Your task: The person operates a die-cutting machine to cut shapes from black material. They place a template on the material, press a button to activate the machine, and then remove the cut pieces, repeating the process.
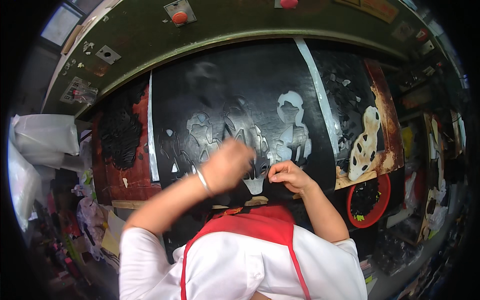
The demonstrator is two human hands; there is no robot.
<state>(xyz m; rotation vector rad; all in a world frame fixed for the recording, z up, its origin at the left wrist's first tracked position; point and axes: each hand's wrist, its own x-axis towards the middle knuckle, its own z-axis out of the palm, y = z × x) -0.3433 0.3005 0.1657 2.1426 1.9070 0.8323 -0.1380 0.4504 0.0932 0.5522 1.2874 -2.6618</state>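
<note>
Head view: the glossy black sheet, riddled with cut-out holes point(240, 95), is pinched at its near edge by the right hand point(287, 175); the blurred left hand point(227, 165), grip unclear, is held just beside.

only labels i can spot: a small rectangular pale sticker label point(77, 90) on the green machine panel's point(145, 35) left edge, plus an orange-yellow rectangular plate point(376, 7) top right

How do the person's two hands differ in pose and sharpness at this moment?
The left hand is raised above the black sheet and motion-blurred, its back toward the camera; the right hand is sharp and rests low at the sheet's near edge. The left wrist carries a thin bangle; the right wrist is bare. The right fingers curl and pinch at the sheet; the left fingers cannot be made out. Both are over the same cut-out sheet.
</note>
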